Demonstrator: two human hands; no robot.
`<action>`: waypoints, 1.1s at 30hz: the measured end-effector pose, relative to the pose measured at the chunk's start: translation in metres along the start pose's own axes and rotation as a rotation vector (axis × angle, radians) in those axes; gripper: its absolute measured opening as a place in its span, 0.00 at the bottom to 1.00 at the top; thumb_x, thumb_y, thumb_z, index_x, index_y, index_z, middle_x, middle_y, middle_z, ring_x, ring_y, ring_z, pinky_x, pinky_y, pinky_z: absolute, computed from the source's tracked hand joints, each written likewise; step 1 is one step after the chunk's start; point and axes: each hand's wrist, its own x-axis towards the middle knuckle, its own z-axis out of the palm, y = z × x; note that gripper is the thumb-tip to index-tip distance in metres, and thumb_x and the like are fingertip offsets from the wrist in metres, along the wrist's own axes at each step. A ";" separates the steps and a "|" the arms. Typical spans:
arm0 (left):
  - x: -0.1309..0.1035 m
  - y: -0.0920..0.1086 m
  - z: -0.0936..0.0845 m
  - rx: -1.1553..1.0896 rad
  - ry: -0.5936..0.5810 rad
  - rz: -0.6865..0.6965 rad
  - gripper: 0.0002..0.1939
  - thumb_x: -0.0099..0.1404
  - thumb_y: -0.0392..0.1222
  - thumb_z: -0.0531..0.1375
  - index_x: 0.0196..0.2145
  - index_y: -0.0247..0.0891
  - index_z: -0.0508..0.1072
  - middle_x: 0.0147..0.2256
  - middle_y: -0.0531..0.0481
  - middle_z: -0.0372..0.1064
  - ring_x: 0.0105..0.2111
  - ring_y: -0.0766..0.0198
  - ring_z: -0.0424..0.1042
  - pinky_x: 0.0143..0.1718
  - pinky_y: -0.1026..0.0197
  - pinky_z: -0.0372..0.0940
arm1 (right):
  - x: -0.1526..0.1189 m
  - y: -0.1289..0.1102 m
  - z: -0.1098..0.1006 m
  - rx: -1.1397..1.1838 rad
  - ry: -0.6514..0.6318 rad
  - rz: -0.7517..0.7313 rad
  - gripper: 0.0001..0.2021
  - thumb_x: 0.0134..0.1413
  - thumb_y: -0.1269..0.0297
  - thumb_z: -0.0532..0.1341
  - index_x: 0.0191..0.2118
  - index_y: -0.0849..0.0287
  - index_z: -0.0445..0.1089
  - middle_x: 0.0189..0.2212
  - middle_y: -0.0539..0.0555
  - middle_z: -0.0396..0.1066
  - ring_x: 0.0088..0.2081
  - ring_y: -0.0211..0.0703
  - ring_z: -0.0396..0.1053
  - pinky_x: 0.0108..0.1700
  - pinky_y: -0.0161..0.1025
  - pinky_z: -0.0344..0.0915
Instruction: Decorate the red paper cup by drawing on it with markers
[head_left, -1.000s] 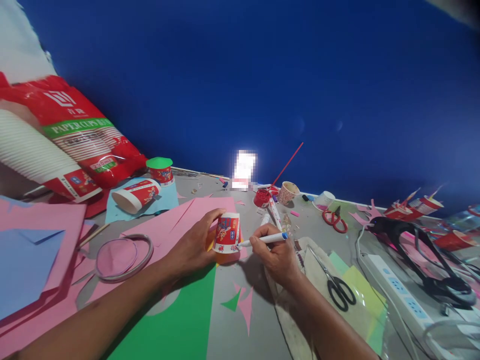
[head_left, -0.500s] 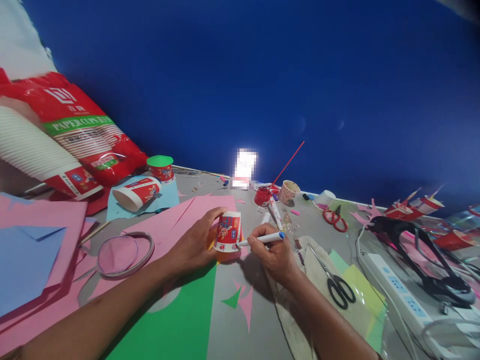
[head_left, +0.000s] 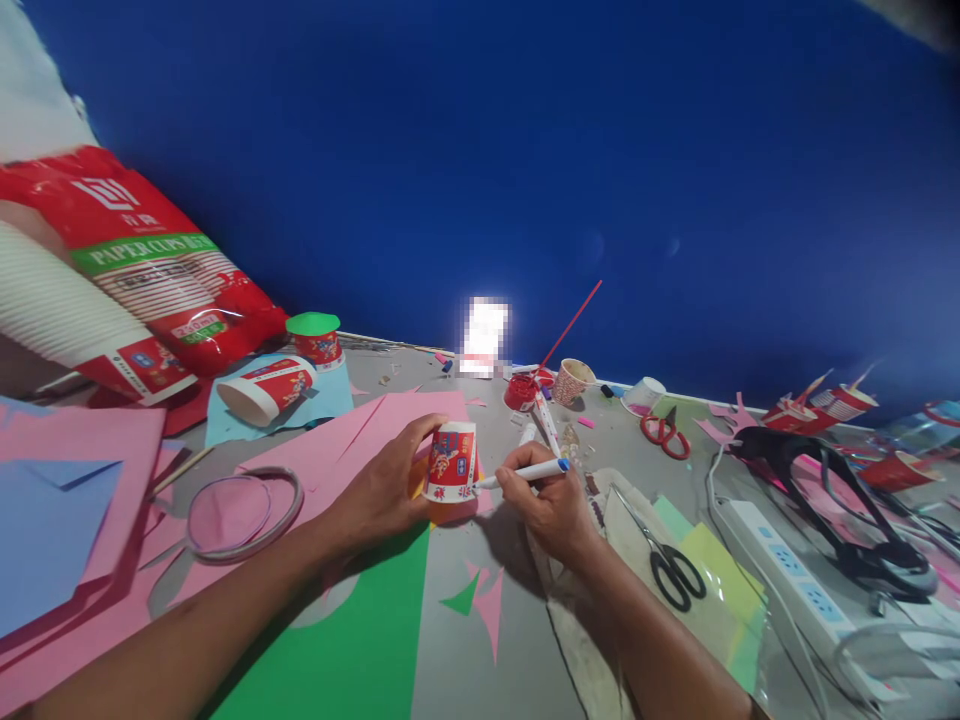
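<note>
One cup [head_left: 450, 460], far side hidden, is gripped in the left hand [head_left: 386, 485] near orange paper [head_left: 457, 514]; the right hand [head_left: 546, 505] pinches a pen [head_left: 526, 472], tip at the cup's lower edge. Pixels mask a bright patch [head_left: 484, 337] beyond.

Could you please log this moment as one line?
left hand: holds red paper cup | right hand: holds white marker | marker tip: at cup's lower side

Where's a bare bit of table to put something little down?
The widest bare patch of gray table is at the picture's bottom, between the green sheet and the beige cloth, below the pink scrap. A smaller one lies between the red-handled scissors and the yellow sheet. It's crowded left, with pink paper, and right, around the power strip.
</note>
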 end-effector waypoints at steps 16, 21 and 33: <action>-0.001 0.013 -0.002 -0.623 -0.102 -0.113 0.46 0.54 0.54 0.77 0.63 0.48 0.59 0.67 0.35 0.63 0.64 0.37 0.70 0.61 0.38 0.71 | 0.003 0.019 -0.006 0.100 -0.157 -0.106 0.49 0.42 0.45 0.80 0.68 0.49 0.62 0.67 0.64 0.66 0.58 0.59 0.72 0.52 0.50 0.74; -0.004 0.017 0.002 -0.683 -0.212 -0.113 0.43 0.54 0.48 0.78 0.62 0.49 0.62 0.65 0.36 0.66 0.62 0.40 0.73 0.62 0.39 0.71 | 0.002 0.025 -0.006 0.124 -0.220 -0.062 0.52 0.41 0.44 0.80 0.69 0.51 0.60 0.67 0.64 0.65 0.66 0.62 0.66 0.64 0.54 0.67; -0.005 0.009 -0.006 -0.399 -0.177 -0.041 0.51 0.55 0.45 0.74 0.70 0.47 0.55 0.71 0.35 0.56 0.73 0.40 0.55 0.72 0.36 0.58 | 0.004 0.032 -0.007 -0.194 -0.231 -0.165 0.49 0.41 0.56 0.82 0.68 0.50 0.63 0.61 0.63 0.70 0.60 0.62 0.70 0.59 0.57 0.72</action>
